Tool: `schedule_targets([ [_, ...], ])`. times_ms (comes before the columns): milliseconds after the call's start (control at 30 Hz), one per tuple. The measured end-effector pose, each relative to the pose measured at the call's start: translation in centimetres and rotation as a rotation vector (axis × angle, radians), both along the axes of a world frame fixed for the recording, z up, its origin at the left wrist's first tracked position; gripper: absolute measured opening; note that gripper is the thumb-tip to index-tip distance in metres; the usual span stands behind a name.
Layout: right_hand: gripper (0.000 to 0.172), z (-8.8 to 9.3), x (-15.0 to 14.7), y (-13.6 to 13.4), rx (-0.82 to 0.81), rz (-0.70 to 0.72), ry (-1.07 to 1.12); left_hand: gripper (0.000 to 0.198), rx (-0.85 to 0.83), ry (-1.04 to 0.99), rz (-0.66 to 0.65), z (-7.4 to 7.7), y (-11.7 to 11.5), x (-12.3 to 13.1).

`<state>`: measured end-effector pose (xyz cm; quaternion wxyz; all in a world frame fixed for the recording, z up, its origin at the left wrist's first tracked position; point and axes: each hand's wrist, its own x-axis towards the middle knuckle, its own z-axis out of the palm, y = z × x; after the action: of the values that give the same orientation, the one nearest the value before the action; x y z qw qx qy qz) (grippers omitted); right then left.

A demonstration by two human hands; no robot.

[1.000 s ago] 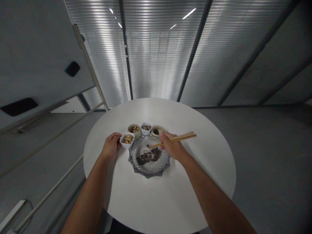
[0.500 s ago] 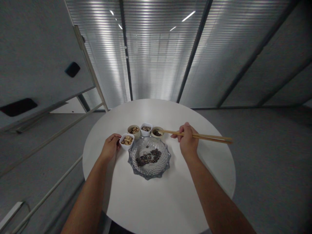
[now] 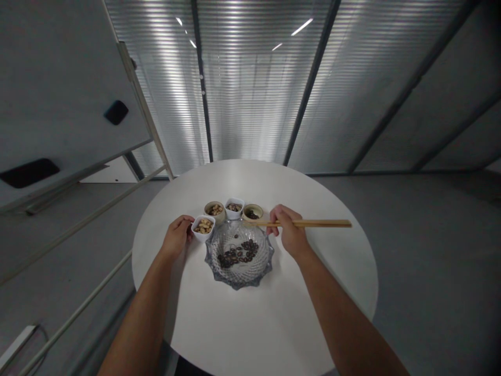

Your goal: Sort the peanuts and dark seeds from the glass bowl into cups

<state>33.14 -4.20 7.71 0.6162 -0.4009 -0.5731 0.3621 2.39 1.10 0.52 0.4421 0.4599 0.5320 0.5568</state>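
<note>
My right hand [image 3: 287, 228] is closed round a pair of wooden chopsticks [image 3: 324, 223]. Their tips reach left over the back rim of a scalloped glass bowl [image 3: 239, 282], and I cannot make out anything between them. Dark, glossy beans [image 3: 238, 253] lie inside the glass bowl. At its back left, a small white bowl [image 3: 202, 236] contains pale nuts, and the curled fingers of my left hand [image 3: 177, 237] hold its left side. Just behind the chopstick tips stands a cream bowl [image 3: 258, 218] with a few dark beans.
Another cream bowl [image 3: 214, 204] with nuts and a second white bowl [image 3: 235, 213] with speckled pieces complete the row behind the glass bowl. All stand on a round white table [image 3: 250, 324]. A whiteboard on a frame [image 3: 74, 78] is at the left, with blinds [image 3: 250, 104] behind.
My right hand has moved left and toward me. The chopstick tips have left the right cream bowl and are now over the glass bowl's back rim. My left hand has stayed put.
</note>
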Motion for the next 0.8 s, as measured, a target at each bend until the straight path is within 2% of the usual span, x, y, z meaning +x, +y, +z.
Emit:
schedule_targets([
  [133, 0.049, -1.0, -0.7, -0.2, -0.078, 0.113, -0.13, 0.022, 0.008, -0.011, -0.007, 0.0, 0.1, 0.0],
  [300, 0.041, -1.8, -0.9, -0.1, -0.118, 0.142, -0.266, 0.021, 0.01, -0.05, -0.014, -0.2, 0.2, -0.1],
  [600, 0.038, -2.1, -0.9, 0.1, -0.109, 0.122, -0.335, 0.02, 0.009, -0.014, -0.015, 0.2, -0.1, -0.1],
  [800, 0.035, -1.9, -1.0, -0.1, -0.126, 0.149, -0.299, 0.02, -0.002, -0.025, -0.011, 0.3, -0.1, 0.0],
])
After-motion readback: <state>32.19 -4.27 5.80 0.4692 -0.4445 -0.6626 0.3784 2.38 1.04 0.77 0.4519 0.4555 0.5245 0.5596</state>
